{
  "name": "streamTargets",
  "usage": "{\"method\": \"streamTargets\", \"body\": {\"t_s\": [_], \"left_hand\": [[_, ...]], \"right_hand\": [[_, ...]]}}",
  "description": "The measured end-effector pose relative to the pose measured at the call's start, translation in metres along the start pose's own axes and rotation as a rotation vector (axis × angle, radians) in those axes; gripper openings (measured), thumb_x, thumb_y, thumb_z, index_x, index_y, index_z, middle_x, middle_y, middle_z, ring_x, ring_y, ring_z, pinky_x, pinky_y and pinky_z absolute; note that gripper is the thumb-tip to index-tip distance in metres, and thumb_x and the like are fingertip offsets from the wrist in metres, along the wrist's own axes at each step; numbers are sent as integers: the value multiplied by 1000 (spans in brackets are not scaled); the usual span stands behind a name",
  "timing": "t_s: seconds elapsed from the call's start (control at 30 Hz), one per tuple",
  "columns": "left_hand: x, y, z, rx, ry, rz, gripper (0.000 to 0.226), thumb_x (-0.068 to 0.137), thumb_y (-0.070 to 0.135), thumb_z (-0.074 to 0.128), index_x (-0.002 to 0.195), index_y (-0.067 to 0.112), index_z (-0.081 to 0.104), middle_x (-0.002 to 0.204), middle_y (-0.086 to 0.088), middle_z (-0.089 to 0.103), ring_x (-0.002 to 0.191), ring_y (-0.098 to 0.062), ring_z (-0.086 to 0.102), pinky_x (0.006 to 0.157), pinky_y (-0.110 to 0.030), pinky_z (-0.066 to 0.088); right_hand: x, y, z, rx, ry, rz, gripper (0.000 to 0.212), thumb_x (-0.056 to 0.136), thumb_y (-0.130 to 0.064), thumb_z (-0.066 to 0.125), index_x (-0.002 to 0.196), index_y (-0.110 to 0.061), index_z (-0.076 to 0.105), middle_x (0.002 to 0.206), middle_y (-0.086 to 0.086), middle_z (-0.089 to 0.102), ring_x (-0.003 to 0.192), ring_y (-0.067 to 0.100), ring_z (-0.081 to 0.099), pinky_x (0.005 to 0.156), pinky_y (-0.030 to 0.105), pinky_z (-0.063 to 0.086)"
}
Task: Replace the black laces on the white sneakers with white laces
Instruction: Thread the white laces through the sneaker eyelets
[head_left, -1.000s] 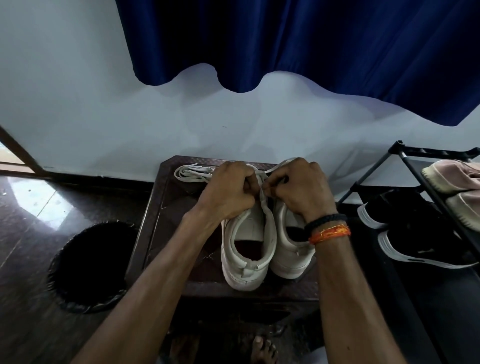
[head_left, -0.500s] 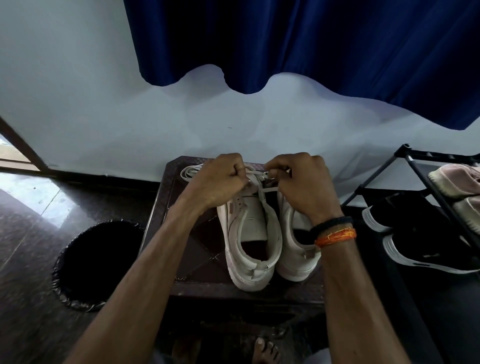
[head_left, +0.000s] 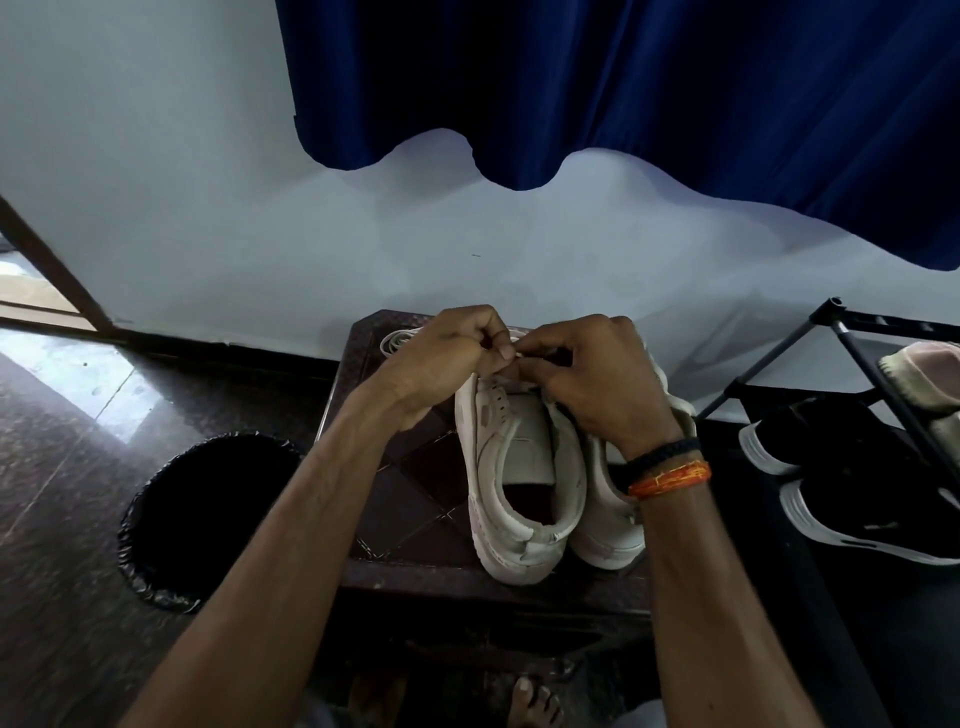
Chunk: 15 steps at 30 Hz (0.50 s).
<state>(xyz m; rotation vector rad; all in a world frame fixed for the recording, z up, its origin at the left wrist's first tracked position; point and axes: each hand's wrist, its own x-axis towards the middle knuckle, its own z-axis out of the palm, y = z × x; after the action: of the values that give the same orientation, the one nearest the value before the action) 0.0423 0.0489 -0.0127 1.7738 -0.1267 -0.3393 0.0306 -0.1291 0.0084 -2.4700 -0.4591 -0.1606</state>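
Observation:
Two white sneakers stand side by side, heels toward me, on a dark brown stool (head_left: 405, 499). The left sneaker (head_left: 519, 483) shows its open collar and tongue; the right sneaker (head_left: 605, 519) is partly hidden under my right wrist. My left hand (head_left: 441, 358) and my right hand (head_left: 597, 379) meet over the left sneaker's upper eyelets, fingertips pinched together on a white lace (head_left: 511, 364). A loose bundle of white lace (head_left: 397, 340) lies at the stool's far left corner. No black lace is visible.
A black-lined round bin (head_left: 208, 514) sits on the dark floor left of the stool. A black shoe rack (head_left: 862, 353) on the right holds black sneakers (head_left: 852, 488) and pale shoes (head_left: 930, 379). A blue curtain (head_left: 623, 88) hangs over the white wall. My bare foot (head_left: 532, 701) is below.
Both hands have shifted slightly farther along the left sneaker and drawn their fingertips closer together on the lace. The sneakers have stayed in place.

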Motion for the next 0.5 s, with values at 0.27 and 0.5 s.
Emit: {"method": "streamTargets", "body": {"t_s": [0.27, 0.5], "left_hand": [[-12, 14, 5, 270, 79, -68, 26, 81, 33, 81, 94, 16, 67, 94, 4, 71, 89, -9, 64, 72, -22, 45], [-19, 21, 16, 510, 91, -143, 40, 71, 50, 87, 75, 13, 73, 76, 0, 75, 78, -15, 70, 77, -40, 58]], "right_hand": [[2, 10, -1, 18, -53, 24, 15, 94, -20, 70, 102, -22, 82, 91, -5, 79, 87, 11, 70, 80, 25, 52], [3, 23, -2, -28, -32, 216, 14, 94, -26, 68, 90, -21, 80, 79, -7, 73, 83, 14, 65, 71, 20, 47]]}}
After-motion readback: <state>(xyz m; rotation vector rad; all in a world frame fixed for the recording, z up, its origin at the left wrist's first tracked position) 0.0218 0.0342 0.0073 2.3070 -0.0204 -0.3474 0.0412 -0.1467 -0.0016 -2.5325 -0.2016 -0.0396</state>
